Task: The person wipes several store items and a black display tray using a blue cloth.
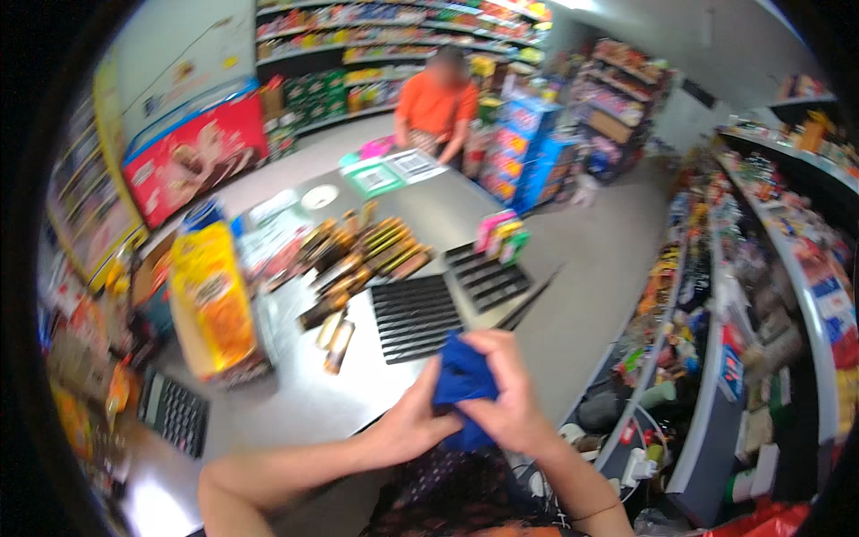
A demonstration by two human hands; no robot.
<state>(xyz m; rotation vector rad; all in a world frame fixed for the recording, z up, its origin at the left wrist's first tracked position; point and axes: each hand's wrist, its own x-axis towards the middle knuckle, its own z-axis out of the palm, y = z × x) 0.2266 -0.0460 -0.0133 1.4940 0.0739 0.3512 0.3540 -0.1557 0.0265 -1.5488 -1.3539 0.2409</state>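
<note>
A crumpled dark blue cloth (470, 386) is held between both hands, low in the middle of the view, in front of the counter edge. My left hand (426, 409) grips its left side. On its right side, my right hand (503, 396) has the fingers curled over the top and the thumb across the front. Just beyond the hands lies a black ridged tray (416, 319) on the metal counter (302, 382), with a second black tray (486, 275) behind it to the right. Left of the trays is a pile of gold and dark cylindrical items (362, 258), blurred.
A yellow bag (215, 295) in a box and a calculator (173, 411) are on the left. Pink, yellow and green packets (502, 236) rest by the far tray. A person in orange (436, 104) is beyond the counter. Stocked shelves (691, 322) line the right.
</note>
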